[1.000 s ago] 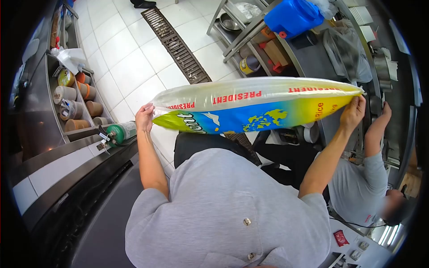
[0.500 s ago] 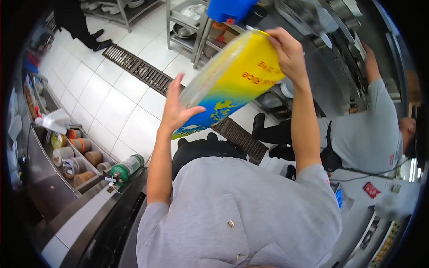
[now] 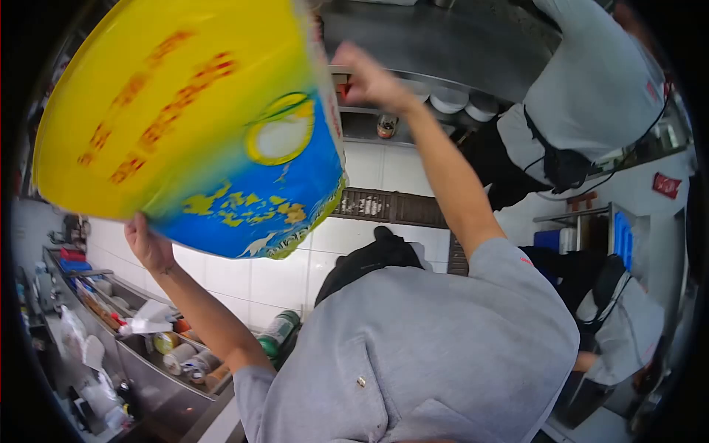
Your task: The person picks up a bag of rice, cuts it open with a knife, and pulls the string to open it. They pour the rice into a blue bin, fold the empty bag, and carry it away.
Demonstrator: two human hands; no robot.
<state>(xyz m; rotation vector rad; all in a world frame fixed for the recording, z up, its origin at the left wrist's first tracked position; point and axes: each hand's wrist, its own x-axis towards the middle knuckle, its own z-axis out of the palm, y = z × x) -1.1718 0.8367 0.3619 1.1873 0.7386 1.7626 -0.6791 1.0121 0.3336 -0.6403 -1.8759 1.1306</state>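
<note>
A large yellow and blue rice bag (image 3: 221,140) fills the upper left of the head view, close to the camera and tilted. Its lower left edge is gripped by my left hand (image 3: 150,244), with the fingers partly hidden behind the bag. My right hand (image 3: 369,80) is just off the bag's right edge, somewhat blurred. Its fingers look apart, and I see nothing in them.
Beyond my right hand runs a steel counter (image 3: 436,37) with white bowls (image 3: 449,100) on a lower shelf. One co-worker (image 3: 591,88) stands at right; another (image 3: 628,325) is lower right. A steel trough (image 3: 162,369) holds several jars, beside a green cylinder (image 3: 278,332). A drain grate (image 3: 391,207) crosses the floor.
The rice bag has swung left and nearer the camera, turning its printed face toward me. My right hand has come off its upper corner, while my left hand has closed on its lower edge.
</note>
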